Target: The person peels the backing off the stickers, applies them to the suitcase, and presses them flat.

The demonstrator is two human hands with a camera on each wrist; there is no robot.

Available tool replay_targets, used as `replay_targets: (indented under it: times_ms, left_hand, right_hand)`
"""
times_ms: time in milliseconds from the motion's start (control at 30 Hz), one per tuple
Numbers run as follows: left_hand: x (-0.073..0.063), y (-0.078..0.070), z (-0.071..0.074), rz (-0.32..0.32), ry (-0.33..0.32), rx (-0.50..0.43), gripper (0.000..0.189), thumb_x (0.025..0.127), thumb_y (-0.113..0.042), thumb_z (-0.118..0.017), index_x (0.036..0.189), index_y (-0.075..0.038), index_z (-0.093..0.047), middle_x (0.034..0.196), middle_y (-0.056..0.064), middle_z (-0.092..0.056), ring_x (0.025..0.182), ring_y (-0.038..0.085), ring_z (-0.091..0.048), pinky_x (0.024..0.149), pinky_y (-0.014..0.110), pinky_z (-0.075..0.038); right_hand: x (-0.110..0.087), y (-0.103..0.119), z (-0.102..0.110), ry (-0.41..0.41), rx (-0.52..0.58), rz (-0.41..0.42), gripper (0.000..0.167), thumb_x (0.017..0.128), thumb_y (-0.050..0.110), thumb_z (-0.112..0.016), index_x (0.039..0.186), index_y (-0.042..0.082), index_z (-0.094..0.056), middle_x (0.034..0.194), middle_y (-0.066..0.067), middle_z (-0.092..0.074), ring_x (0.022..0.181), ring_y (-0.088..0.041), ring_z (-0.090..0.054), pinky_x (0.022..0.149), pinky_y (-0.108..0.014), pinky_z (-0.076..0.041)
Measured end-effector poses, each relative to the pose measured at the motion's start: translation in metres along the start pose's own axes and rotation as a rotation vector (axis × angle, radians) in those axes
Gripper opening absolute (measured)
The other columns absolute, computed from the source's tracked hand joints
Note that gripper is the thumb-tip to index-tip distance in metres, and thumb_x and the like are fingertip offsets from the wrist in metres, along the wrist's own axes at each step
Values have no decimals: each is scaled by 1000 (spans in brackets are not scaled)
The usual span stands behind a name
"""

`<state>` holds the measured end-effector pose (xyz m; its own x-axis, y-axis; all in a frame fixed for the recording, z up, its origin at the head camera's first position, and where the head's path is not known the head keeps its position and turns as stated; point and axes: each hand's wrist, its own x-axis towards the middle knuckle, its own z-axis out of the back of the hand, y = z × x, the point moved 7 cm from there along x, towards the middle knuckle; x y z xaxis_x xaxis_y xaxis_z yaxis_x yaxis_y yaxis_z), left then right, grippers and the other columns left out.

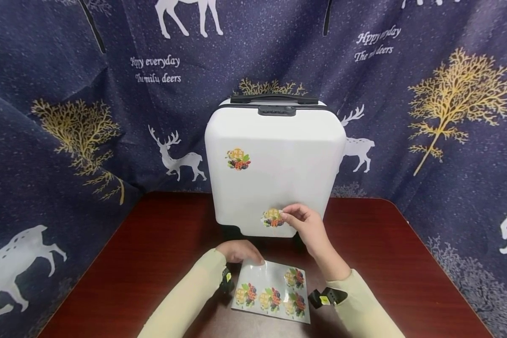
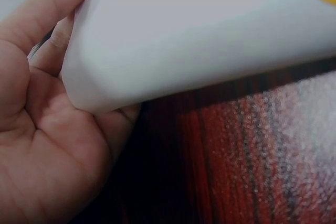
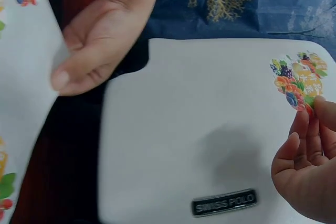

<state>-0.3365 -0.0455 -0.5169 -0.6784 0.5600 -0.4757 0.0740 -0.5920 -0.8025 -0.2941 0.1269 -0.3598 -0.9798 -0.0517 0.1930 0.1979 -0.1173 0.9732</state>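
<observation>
In the head view my right hand (image 1: 310, 230) pinches a fruit sticker (image 1: 272, 218) between thumb and fingertips, in front of the lower part of an upright white suitcase (image 1: 279, 173). The right wrist view shows the held sticker (image 3: 294, 83) gripped at one edge, with the suitcase behind it. Another fruit sticker (image 1: 238, 159) lies on the suitcase's upper left. Lower down, my left hand (image 1: 240, 251) holds a white sticker sheet (image 1: 268, 277) by its far left corner, thumb on top. In the left wrist view the edge of the sheet (image 2: 142, 66) curves up over the palm.
A dark red wooden table (image 1: 160, 244) carries the suitcase. Behind it hangs a dark blue cloth (image 1: 245, 51) printed with deer and golden trees. The suitcase has a black handle (image 1: 274, 99), a lock (image 1: 277, 111) and a "SWISS POLO" badge (image 3: 224, 203).
</observation>
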Motion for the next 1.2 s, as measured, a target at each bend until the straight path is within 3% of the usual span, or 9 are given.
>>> replay_targets:
  times_ms: [533, 767, 1200]
  left_hand:
    - [4, 2, 1, 4, -3, -3, 27, 91, -17, -73, 108, 3, -75, 98, 9, -77, 86, 17, -68, 85, 37, -62]
    - [3, 1, 0, -4, 0, -13, 27, 91, -15, -72, 109, 5, -75, 100, 10, -77, 86, 17, -68, 85, 38, -62]
    - [1, 0, 0, -4, -2, -25, 28, 92, -15, -72, 110, 5, -74, 100, 11, -77, 86, 18, -69, 84, 38, -62]
  right_hand:
    - [16, 25, 2, -40, 10, 32, 16, 97, 12, -68, 105, -2, -69, 80, 19, -69, 85, -3, -65, 83, -30, -51]
    - [20, 38, 4, -68, 47, 54, 5, 97, 9, -67, 99, 6, -71, 77, 20, -69, 83, 0, -65, 80, -23, -49]
    - [29, 58, 8, -113, 64, 84, 3, 96, 9, -69, 97, 11, -71, 73, 20, -70, 80, -3, -63, 77, -25, -48]
